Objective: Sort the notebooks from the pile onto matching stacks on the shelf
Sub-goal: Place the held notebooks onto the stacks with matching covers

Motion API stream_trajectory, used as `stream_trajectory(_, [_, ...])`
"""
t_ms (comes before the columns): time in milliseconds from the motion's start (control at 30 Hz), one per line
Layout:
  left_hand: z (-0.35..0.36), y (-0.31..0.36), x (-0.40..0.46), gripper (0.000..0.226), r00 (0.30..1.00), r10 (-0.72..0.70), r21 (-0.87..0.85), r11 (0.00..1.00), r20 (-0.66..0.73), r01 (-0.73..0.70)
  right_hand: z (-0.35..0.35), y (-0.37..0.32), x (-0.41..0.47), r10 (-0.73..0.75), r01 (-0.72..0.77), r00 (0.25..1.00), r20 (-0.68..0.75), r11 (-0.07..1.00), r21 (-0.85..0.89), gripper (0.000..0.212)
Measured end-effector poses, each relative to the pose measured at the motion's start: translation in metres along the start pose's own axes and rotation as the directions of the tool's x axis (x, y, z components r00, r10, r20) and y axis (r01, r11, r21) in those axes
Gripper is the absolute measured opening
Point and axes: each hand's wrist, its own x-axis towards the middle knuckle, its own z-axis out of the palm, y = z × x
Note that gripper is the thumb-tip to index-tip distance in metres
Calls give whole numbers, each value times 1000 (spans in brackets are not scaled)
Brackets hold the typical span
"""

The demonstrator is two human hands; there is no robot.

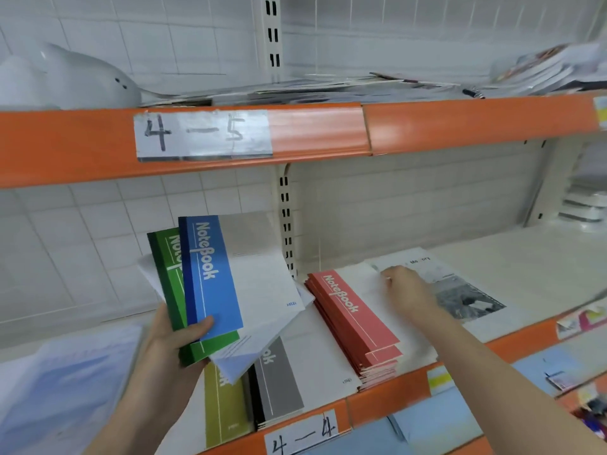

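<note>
Blue notebook [213, 277] in left hand [170, 336] — long axis upright, spine leftward

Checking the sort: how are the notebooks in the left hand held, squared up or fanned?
Fanned: the blue notebook overlaps the green notebook, white covers splay right, left hand gripping them.

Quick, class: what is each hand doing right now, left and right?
Left hand: holds a fanned bunch of notebooks, blue and green in front.
Right hand: rests on the pale notebook on the shelf; whether its fingers grip it cannot be told.
</note>
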Motion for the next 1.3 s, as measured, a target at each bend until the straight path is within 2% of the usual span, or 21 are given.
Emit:
stream_trajectory(67, [1,1,1,52,1000,9,-7,1000,-9,-9,3,0,-8,-28,26,999,-24,995,-97,26])
stream_trajectory(167, [2,-1,3,55,1000,7,-1,1000,-16,-7,1,-2,-19,-37,30,998,-44,990,-141,36])
stream_trajectory(267, [3,-6,3,56,1000,-5,-15,1000,-29,4,-7,-10,-30,-40,28,998,-53,975,-220,18])
stream_trajectory(300, [3,-8,2,55,1000,-8,-23,1000,-26,8,-10,-12,-33,-60,44,996,-66,972,-229,21])
stream_trajectory(367, [3,-10,0,55,1000,-15,-32,999,-12,15,-13,-11,-37,-168,159,984,-59,978,-137,33])
stream_trajectory(467, [2,-14,-1,56,1000,-22,-30,999,12,22,-19,-12,-54,-393,362,904,165,912,190,35])
stream_trajectory(533, [1,-16,-2,54,999,-23,-30,999,22,24,-26,-12,-71,-461,397,826,325,884,247,49])
stream_trajectory(700, [0,-19,-4,55,999,-24,2,1000,32,24,-38,-9,-99,-528,423,724,444,848,320,73])
stream_trajectory(833, [4,-19,-9,56,999,-29,18,999,31,28,-33,-9,-102,-576,544,737,355,816,196,65])
stream_trajectory(1000, [7,-20,-14,58,998,-54,21,998,25,54,-32,-9,-100,-558,529,758,337,829,181,63])
stream_trajectory(1167, [7,-24,-16,55,998,-65,19,998,9,65,-32,-9,-98,-555,485,767,323,830,274,59])
stream_trajectory(1300, [9,-27,-21,58,998,-63,19,998,-17,64,-37,-15,-105,-540,415,768,344,829,375,46])
